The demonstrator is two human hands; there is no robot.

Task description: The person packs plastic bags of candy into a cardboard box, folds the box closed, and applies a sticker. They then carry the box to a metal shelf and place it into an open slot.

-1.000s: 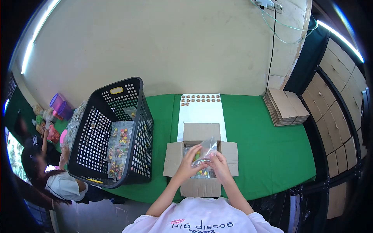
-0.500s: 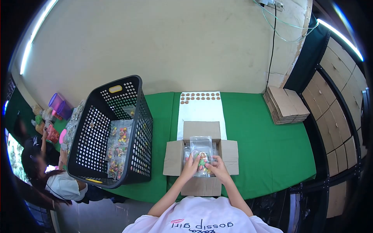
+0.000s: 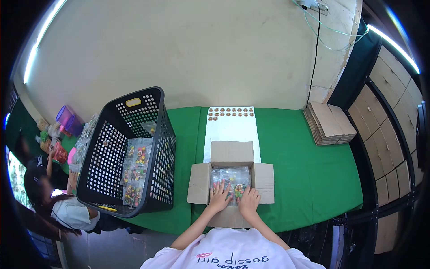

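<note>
An open cardboard box with its flaps folded out stands in front of me on the green cloth. Inside lie clear bags of colourful sweets, one bearing a round sticker. My left hand rests on the bags at the left side of the box, fingers spread. At the right side my right hand lies over the bags near the box wall, its fingers stretched forward. Neither hand grips a bag.
A black perforated basket with more sweet bags stands at left. Behind the box lies a white sheet with rows of round stickers. Flattened cartons are stacked at right. Another person is at far left.
The bag that both hands held above the box now lies inside it. My hands have let go, moved slightly down and lie flat on the bags.
</note>
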